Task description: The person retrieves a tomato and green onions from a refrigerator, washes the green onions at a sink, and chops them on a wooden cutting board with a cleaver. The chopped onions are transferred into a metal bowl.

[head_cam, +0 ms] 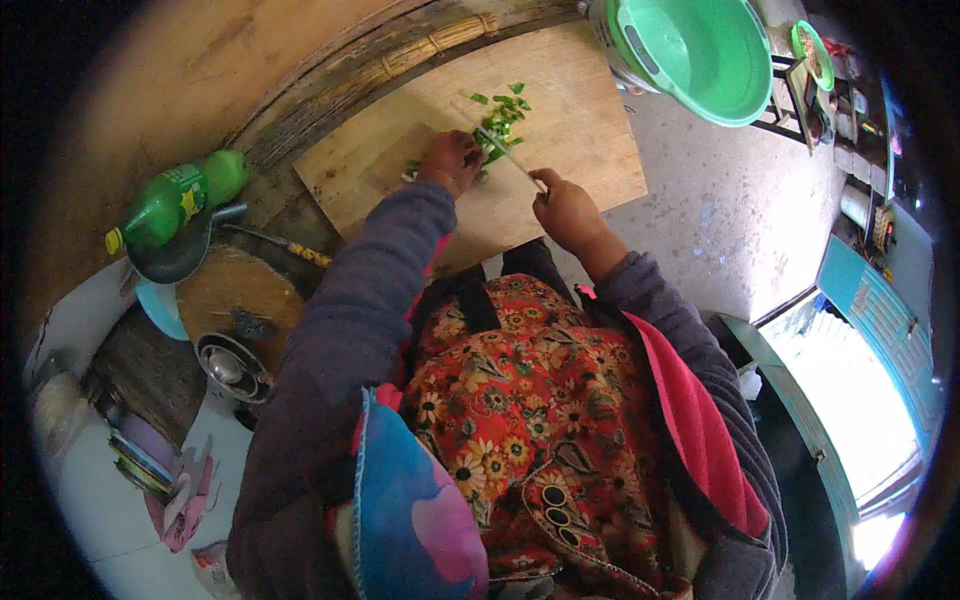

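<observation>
A kitchen knife [514,159] is in my right hand [571,214], its handle in my fist and its thin blade seen nearly edge-on, reaching up and left over the board. Curled fingers of my left hand [451,159] press down on some green vegetable just left of the blade. Chopped green pieces [504,116] lie scattered beyond and beside the blade. More green stalks [411,169] stick out to the left of my left hand. All of it rests on a large wooden cutting board [592,142]. What lies under my left palm is hidden.
Green plastic basins [694,60] stand past the board's far right corner. On the left lie a green plastic bottle [169,201], a tool with a yellow handle [304,253] and a round wooden board [232,289]. Concrete floor [682,195] stretches right towards a bright doorway [840,382].
</observation>
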### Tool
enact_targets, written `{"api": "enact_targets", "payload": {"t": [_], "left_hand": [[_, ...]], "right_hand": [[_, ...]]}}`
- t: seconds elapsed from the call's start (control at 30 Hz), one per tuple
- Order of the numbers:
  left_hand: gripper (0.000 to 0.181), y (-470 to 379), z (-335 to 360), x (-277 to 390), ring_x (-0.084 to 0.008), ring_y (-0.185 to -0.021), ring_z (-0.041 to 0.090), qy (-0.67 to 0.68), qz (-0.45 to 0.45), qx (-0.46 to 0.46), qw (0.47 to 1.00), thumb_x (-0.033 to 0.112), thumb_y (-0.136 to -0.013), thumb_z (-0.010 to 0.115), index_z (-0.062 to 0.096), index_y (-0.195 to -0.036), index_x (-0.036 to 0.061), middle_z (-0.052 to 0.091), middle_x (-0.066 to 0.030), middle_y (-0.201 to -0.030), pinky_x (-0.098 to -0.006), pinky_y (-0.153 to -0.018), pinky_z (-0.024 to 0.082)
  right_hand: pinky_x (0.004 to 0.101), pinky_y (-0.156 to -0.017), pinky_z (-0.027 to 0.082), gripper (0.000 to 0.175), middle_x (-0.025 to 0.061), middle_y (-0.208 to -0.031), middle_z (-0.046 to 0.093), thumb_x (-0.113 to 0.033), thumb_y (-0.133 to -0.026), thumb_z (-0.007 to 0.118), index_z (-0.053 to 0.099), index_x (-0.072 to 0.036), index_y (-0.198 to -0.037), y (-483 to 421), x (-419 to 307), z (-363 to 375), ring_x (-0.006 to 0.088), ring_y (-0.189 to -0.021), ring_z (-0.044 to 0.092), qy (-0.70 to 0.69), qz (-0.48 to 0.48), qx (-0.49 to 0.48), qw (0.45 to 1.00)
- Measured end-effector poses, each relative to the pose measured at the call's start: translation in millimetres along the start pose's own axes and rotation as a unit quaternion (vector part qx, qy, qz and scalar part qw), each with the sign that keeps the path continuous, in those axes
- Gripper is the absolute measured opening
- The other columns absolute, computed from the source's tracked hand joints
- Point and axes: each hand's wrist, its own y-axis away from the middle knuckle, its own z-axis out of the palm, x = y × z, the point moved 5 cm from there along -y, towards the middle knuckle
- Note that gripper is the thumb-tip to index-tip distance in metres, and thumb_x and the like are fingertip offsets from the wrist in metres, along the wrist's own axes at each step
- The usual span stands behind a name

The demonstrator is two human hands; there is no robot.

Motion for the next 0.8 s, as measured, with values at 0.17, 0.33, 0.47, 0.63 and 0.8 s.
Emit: {"api": "enact_targets", "payload": {"t": [0.17,0.33,0.47,0.63,0.8], "left_hand": [[0.025,6,-15,17,-0.0310,-0.095,0.063,0.087,0.058,0.096,0.990,0.002,-0.074,0.067,0.065,-0.099,0.0059,0.065,-0.0140,-0.099,-0.0379,-0.084,0.050],[0.037,6,0,3,-0.0270,-0.103,0.062,0.416,-0.033,0.093,0.904,0.001,-0.075,0.068,0.060,-0.110,0.0024,0.063,-0.0129,-0.112,-0.0352,-0.093,0.047],[0.043,10,3,-3,-0.0250,-0.102,0.062,0.287,-0.036,0.072,0.955,0.002,-0.075,0.069,0.057,-0.116,0.0026,0.063,-0.0119,-0.113,-0.0351,-0.092,0.047],[0.031,12,-4,7,-0.0251,-0.097,0.062,0.022,0.029,0.066,0.997,-0.003,-0.077,0.065,0.062,-0.108,0.0029,0.063,-0.0134,-0.100,-0.0346,-0.084,0.052],[0.027,10,10,-10,-0.0233,-0.096,0.061,0.111,0.005,0.027,0.993,0.005,-0.081,0.066,0.061,-0.108,0.0017,0.063,-0.0110,-0.102,-0.0324,-0.085,0.052]], "right_hand": [[0.0512,-0.071,0.049,0.027,0.0240,-0.080,0.064,-0.011,-0.082,0.052,0.053,-0.005,-0.109,9,3,6,0.0416,-0.078,0.063,0.038,-0.002,-0.020,0.999],[0.0507,-0.072,0.049,0.024,0.0252,-0.080,0.064,-0.011,-0.082,0.050,0.054,-0.003,-0.105,1,8,15,0.0421,-0.078,0.063,0.035,-0.008,-0.011,0.999],[0.0502,-0.074,0.049,0.025,0.0259,-0.082,0.064,-0.010,-0.080,0.050,0.055,-0.003,-0.104,-17,3,26,0.0426,-0.079,0.062,0.008,-0.019,0.003,1.000],[0.0478,-0.077,0.050,0.031,0.0276,-0.086,0.064,-0.011,-0.081,0.052,0.056,-0.003,-0.111,-25,-3,19,0.0428,-0.083,0.062,-0.019,0.006,0.007,1.000],[0.0484,-0.077,0.050,0.031,0.0251,-0.086,0.065,-0.014,-0.082,0.054,0.054,-0.005,-0.112,-1,-1,2,0.0418,-0.084,0.063,-0.009,0.014,-0.023,1.000]]}}
